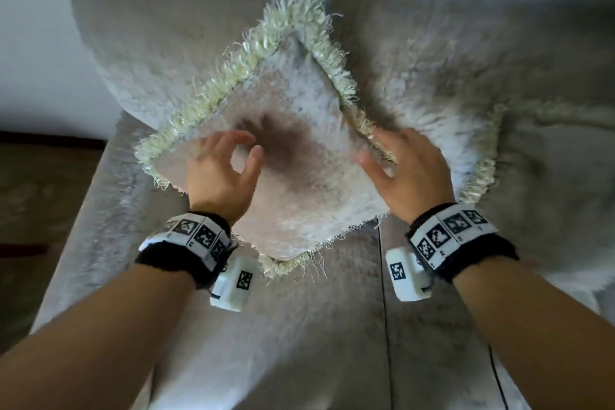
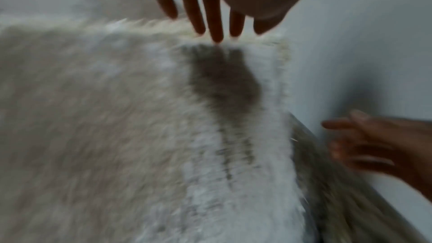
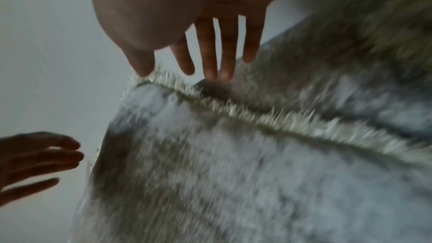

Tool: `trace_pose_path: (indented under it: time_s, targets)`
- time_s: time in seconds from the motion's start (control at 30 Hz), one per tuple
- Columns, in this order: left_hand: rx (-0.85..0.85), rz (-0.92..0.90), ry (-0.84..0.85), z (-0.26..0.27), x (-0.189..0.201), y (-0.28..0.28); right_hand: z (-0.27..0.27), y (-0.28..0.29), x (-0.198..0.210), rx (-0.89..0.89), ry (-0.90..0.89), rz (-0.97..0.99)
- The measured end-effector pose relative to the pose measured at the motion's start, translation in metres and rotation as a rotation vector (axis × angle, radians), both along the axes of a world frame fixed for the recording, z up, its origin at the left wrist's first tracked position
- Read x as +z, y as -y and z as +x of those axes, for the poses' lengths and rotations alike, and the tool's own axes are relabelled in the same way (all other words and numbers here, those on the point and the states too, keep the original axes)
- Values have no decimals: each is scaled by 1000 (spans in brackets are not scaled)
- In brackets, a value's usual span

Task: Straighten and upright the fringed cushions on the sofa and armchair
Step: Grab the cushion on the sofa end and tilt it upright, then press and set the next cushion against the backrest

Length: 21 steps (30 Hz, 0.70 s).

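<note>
A pale furry cushion (image 1: 299,199) with a cream fringe (image 1: 233,73) leans against the sofa back, turned on its corner like a diamond. My left hand (image 1: 226,156) hovers over its face with fingers loosely curled, holding nothing; the left wrist view shows its fingertips (image 2: 216,38) just at the fur (image 2: 117,117). My right hand (image 1: 396,159) lies spread at the cushion's right fringed edge, and its fingers (image 3: 210,69) are straight over the fringe (image 3: 257,117). A second fringed cushion (image 1: 479,156) lies partly behind the first, on the right.
The grey sofa has a plump back cushion (image 1: 149,43) and a seat (image 1: 299,343) with a seam (image 1: 382,293) just right of centre. A white wall (image 1: 33,26) is behind. Dark floor (image 1: 40,193) shows past the sofa's left side.
</note>
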<state>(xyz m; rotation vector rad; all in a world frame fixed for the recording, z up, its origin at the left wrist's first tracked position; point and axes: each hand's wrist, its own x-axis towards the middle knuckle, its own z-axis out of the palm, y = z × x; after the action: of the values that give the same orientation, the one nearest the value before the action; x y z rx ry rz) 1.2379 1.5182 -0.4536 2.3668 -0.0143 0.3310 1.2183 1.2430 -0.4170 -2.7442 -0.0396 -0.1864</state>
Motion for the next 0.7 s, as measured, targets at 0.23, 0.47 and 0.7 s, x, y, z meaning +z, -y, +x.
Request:
trace_pose_path:
  time_s: [0.23,0.47,0.7]
  targets:
    - [-612,417,-416,-22,106,62,-75,50,90,-90,-396,-203]
    - [-901,510,-318,-82,187,139,-183,92,170,-287,-524,-196]
    - [-1036,578,-245,-141,225,212,-269,141,226,-467,-508,-151]
